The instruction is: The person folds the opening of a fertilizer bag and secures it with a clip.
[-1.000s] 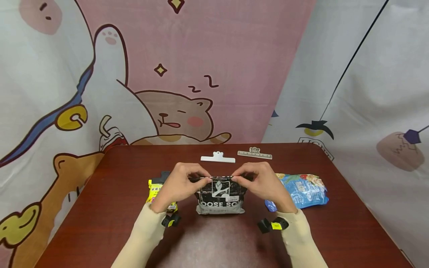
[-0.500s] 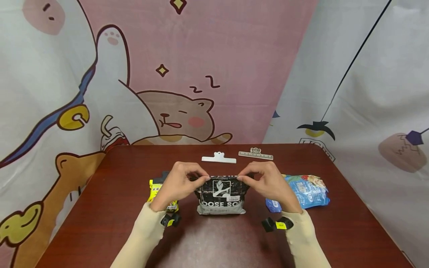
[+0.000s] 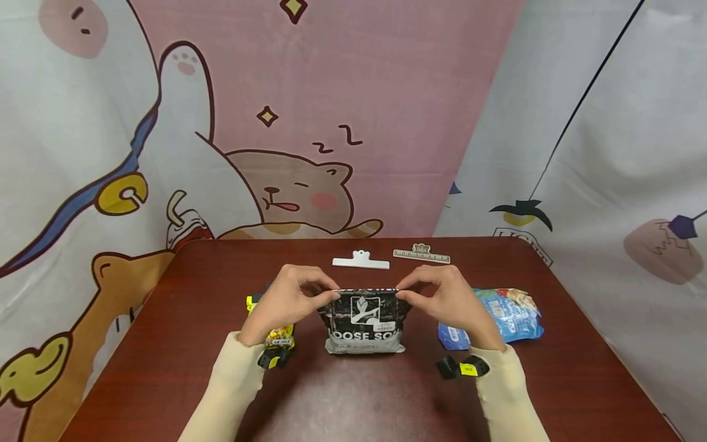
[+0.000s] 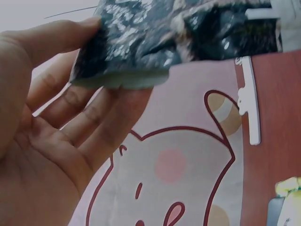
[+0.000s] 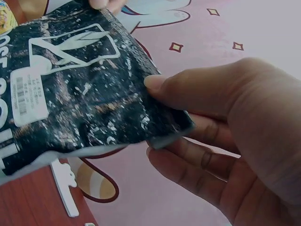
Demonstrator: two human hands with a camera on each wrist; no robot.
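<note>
Bag position: the black printed bag (image 3: 364,322) stands upright at the middle of the table (image 3: 359,393), between the two hands. Its base appears to touch the tabletop.

Risk 1, loss of the fold: the top edge (image 3: 367,290) appears turned over and is pinched only at its two ends. If either pinch slackens, the stiff film may spring back and the fold unroll.

Risk 2, uneven edge: if one hand pulls higher or harder than the other, the edge may skew and the film wrinkle.

Risk 3, tipping: the bag may lean if both hands let go, since no other support is visible. How full it is cannot be told.

Risk 4, obstruction: the yellow packet (image 3: 282,334) lies just beside the left forearm and the blue packet (image 3: 505,313) just beside the right. A wide sideways movement could nudge either. The white clip (image 3: 361,263) and the metal clip (image 3: 421,253) lie beyond the bag on the far side.

Hand pose: the left hand (image 3: 284,301) pinches the left top corner, thumb on the near face, fingers behind. The right hand (image 3: 447,301) pinches the right corner likewise. Both forearms reach in from the near side and the wrists stand well apart.
</note>
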